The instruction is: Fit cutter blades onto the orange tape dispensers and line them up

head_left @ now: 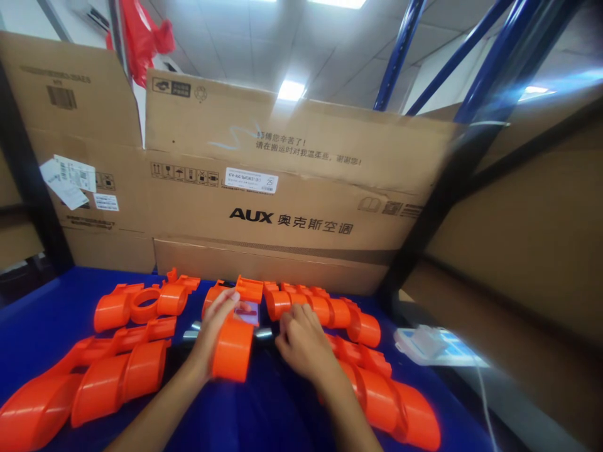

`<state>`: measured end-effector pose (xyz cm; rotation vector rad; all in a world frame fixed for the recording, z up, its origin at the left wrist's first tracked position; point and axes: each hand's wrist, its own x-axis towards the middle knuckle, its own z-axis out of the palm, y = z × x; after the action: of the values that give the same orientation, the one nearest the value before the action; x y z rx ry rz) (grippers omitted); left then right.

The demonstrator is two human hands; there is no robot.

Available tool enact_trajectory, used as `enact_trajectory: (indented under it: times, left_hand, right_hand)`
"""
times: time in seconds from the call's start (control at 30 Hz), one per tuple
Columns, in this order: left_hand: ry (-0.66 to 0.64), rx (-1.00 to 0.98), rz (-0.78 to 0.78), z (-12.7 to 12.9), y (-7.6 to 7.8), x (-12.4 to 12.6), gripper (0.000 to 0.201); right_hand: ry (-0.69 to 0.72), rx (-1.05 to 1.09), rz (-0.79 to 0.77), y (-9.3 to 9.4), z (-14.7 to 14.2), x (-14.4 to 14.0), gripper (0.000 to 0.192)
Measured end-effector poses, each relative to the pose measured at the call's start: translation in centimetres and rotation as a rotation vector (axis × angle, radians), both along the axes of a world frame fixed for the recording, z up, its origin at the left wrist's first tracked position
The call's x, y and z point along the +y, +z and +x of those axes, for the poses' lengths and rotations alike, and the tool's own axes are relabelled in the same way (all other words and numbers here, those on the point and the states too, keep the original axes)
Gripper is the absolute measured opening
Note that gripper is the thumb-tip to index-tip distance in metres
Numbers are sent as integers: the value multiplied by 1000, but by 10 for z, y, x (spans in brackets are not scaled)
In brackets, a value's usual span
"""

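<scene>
My left hand is closed around an orange plastic ring-shaped part, held upright above the blue surface with its round wall facing me. To its right, my right hand has its fingers curled in; whatever they hold, if anything, is hidden. Between the hands shows a silver metal piece, partly covered, and another shiny metal end sticks out left of my left hand. Just behind the held part lies a small pale purple item, partly hidden by fingers.
Similar orange parts stand in rows at left and right on the blue surface. A large cardboard panel rises behind. Dark rack posts flank the sides. A white power strip with a cable sits at right.
</scene>
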<state>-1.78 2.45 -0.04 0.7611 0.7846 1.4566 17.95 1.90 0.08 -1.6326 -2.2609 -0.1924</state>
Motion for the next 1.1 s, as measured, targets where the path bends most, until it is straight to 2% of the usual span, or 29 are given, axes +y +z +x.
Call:
enact_trajectory:
  times: [0.13, 0.27, 0.4, 0.53, 0.7, 0.87, 1.1]
  left_hand:
    - [-18, 49, 28, 2, -6, 1, 41]
    - [-2, 81, 50, 3, -14, 5, 43]
    - [-9, 135, 54, 5, -20, 6, 42]
    - [-48, 175, 96, 6, -17, 1, 35]
    - [-77, 156, 100, 8, -11, -4, 37]
    - [-98, 136, 80, 10, -12, -5, 38]
    - [-142, 137, 81, 12, -8, -10, 39]
  right_hand:
    - [24, 359, 3, 7, 4, 2, 11]
    - [136, 932, -81, 9, 4, 5, 7]
    - [193, 1341, -90, 14, -1, 5, 23]
    - [208, 1472, -66, 18, -4, 3, 45]
    - [173, 1535, 5, 13, -11, 3, 37]
    - [154, 1642, 43, 4, -20, 5, 36]
    - [128, 1697, 114, -2, -18, 8, 33]
